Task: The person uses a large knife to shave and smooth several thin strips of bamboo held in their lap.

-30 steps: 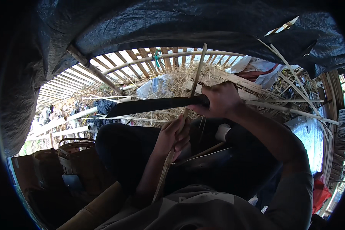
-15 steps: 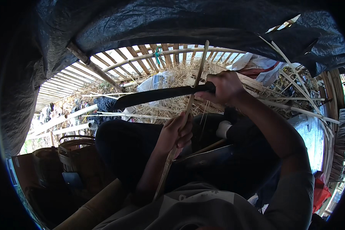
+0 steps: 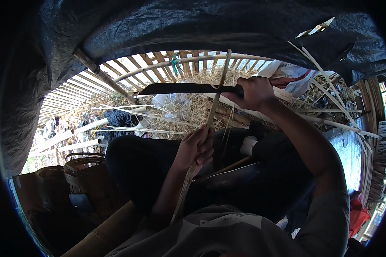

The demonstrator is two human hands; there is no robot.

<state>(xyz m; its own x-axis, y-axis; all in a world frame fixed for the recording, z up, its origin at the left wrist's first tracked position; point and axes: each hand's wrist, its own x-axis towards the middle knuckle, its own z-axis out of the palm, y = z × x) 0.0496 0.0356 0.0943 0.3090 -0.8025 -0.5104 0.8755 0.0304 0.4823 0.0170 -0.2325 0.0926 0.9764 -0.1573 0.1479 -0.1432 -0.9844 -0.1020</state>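
My left hand (image 3: 197, 150) is wrapped round a long bamboo strip (image 3: 213, 109), which slants from beside my shirt up and away to the far side. In my right hand (image 3: 254, 93) is the dark handle of a machete (image 3: 176, 88), its long blade pointing left. The blade crosses the strip near its far end and touches it there. A thin curl of shaving shows where the two meet. My right fingers close round the handle and partly hide it. Over my lap, the near end of the strip runs down past my left wrist.
Bamboo shavings (image 3: 193, 115) cover the ground ahead, before a slatted bamboo fence (image 3: 158, 68). Woven baskets (image 3: 79, 171) stand at left beside a thick bamboo pole (image 3: 103, 227). Long thin strips (image 3: 330, 120) lie at right. Dark plastic sheeting (image 3: 193, 30) hangs overhead; a red bag (image 3: 358, 216) is at right.
The machete has moved farther along the strip, away from me, and its blade lies more level. A shaving curl now shows at the blade. My left hand has barely moved.
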